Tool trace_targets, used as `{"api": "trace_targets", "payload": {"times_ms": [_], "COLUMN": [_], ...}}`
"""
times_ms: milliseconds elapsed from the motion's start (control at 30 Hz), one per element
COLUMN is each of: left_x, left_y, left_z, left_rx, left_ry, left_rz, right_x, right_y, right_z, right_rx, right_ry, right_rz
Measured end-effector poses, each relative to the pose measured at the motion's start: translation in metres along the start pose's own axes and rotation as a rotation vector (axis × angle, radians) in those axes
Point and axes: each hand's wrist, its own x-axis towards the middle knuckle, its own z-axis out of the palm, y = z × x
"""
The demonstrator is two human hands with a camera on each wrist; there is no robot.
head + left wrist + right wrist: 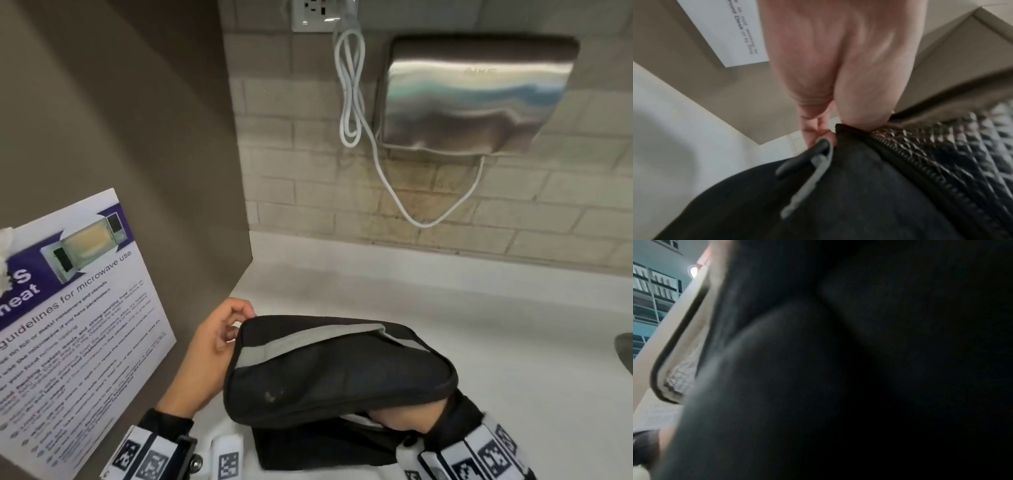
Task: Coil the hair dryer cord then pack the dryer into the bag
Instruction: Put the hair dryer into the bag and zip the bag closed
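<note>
- At far left, a printed microwave-use notice (78,308) is stuck to a brown panel beside a white counter (479,308).
- The left hand (212,349) reaches in from the lower left; its thumb and fingertips (818,129) are together, pinching the left corner of a black bag (325,370) at its rim, near a grey zip pull (809,175).
- The bag sits in the middle on the counter, its long axis running left to right, its mouth gaping to show a grey lining.
- The right hand (407,416) enters from the lower right and is pushed inside the bag up to the wrist. Its fingers are hidden by fabric, so their state cannot be told; the right wrist view is almost wholly dark.
- No hair dryer or its cord can be made out; it is probably inside the bag with the right hand, the nearer hand, though that is a judgement.
- At upper right, a steel wall-mounted hand dryer (479,92) trails a white cable (349,89) up to a wall socket (318,13).
</note>
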Motion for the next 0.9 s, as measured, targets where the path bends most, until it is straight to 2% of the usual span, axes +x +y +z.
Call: {"api": "trace_targets", "payload": {"times_ms": [33, 67, 100, 133, 167, 200, 300, 367, 400, 500, 567, 600, 667, 700, 800, 900], "left_x": [-0.003, -0.004, -0.006, -0.007, -0.007, -0.009, -0.009, -0.008, -0.007, -0.005, -0.004, -0.003, 0.0, 0.002, 0.013, 0.03], "left_y": [-0.002, -0.006, -0.008, -0.01, -0.011, -0.011, -0.008, -0.009, -0.01, -0.01, -0.01, -0.009, -0.006, -0.003, 0.012, 0.048], "left_z": [0.002, 0.002, 0.001, -0.001, -0.004, -0.007, -0.012, -0.013, -0.013, -0.013, -0.015, -0.017, -0.025, -0.031, -0.045, -0.041], "left_rx": [0.035, 0.07, 0.09, 0.095, 0.096, 0.1, 0.158, 0.123, 0.092, 0.047, 0.043, 0.047, 0.081, 0.12, 0.364, 0.563], "left_ry": [0.0, -0.001, -0.011, -0.029, -0.056, -0.086, -0.146, -0.137, -0.126, -0.11, -0.133, -0.156, -0.231, -0.289, -0.456, -0.487], "left_rz": [0.009, 0.015, 0.019, 0.018, 0.019, 0.023, 0.062, 0.055, 0.039, 0.015, 0.005, -0.007, -0.042, -0.065, -0.071, -0.011], "right_x": [0.004, 0.012, 0.032, 0.031, 0.032, 0.029, 0.02, 0.017, 0.011, -0.002, -0.003, -0.01, -0.032, -0.041, -0.069, -0.079], "right_y": [-0.003, -0.005, 0.018, 0.017, 0.015, 0.012, 0.012, 0.018, 0.014, 0.014, 0.023, 0.026, 0.025, 0.028, 0.044, 0.073], "right_z": [-0.003, 0.002, 0.02, 0.025, 0.023, 0.017, 0.018, 0.026, 0.024, 0.023, 0.025, 0.022, 0.012, 0.005, -0.018, -0.034], "right_rx": [-0.228, -0.36, -0.496, -0.426, -0.411, -0.323, -0.242, -0.364, -0.285, -0.283, -0.099, -0.004, 0.265, 0.33, 0.285, 0.416], "right_ry": [0.107, 0.216, 0.266, 0.092, 0.002, 0.011, 0.144, 0.286, 0.252, 0.389, 0.329, 0.351, 0.313, 0.315, 0.354, 0.548], "right_rz": [0.05, 0.022, -0.085, -0.079, -0.063, -0.01, -0.047, -0.081, -0.011, -0.075, -0.193, -0.235, -0.244, -0.256, -0.221, -0.174]}}
